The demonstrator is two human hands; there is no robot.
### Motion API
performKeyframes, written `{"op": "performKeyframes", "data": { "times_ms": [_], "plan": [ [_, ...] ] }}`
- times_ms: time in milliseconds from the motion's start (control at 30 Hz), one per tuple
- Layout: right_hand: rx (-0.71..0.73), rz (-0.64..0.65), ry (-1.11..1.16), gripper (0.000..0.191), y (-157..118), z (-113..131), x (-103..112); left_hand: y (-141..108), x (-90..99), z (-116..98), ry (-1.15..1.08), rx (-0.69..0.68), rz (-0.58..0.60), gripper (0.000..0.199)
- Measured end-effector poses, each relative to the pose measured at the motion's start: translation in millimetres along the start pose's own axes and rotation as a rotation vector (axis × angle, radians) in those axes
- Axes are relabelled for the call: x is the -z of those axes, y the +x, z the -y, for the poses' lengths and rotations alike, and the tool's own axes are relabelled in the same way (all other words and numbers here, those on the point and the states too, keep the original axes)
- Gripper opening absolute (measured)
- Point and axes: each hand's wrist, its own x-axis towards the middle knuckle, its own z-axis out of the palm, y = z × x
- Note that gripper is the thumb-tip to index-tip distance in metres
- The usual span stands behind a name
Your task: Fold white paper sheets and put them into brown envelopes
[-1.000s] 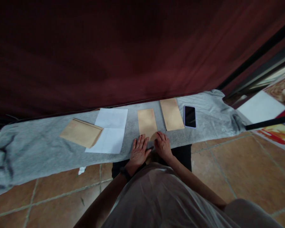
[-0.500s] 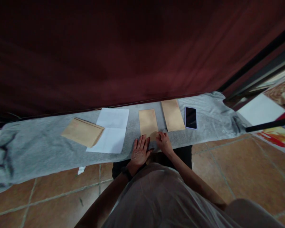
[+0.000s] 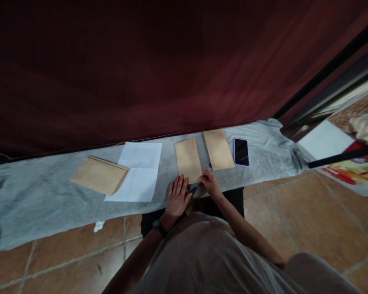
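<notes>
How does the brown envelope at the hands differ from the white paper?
The envelope is brown and narrower; the paper is white and broader, creased across its middle. The left hand and right hand are at the envelope's near end; neither touches the paper. Both lie on the grey cloth.

The envelope (image 3: 188, 160), a plain tan paper rectangle, lies just below the frame's centre, its long sides running up and down the frame, its upper end leaning slightly left.
</notes>
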Motion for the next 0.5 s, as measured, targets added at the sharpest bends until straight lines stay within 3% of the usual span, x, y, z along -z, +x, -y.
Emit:
{"op": "performKeyframes", "data": {
  "times_ms": [100,233,367,500],
  "plan": [
    [0.006,-0.071,0.081,0.039,13,7,22,0,1.8,2,-0.012,0.013,0.0,0.063],
    [0.048,-0.212,0.19,0.048,39,20,71,0,1.8,0,0.007,0.008,0.004,0.061],
    [0.051,-0.325,0.072,0.049,57,21,112,0,-0.1,-2,0.022,0.001,-0.013,0.06],
    [0.041,-0.374,-0.101,0.043,64,10,128,0,-2.1,-1,0.027,-0.007,-0.022,0.059]
  ]
}}
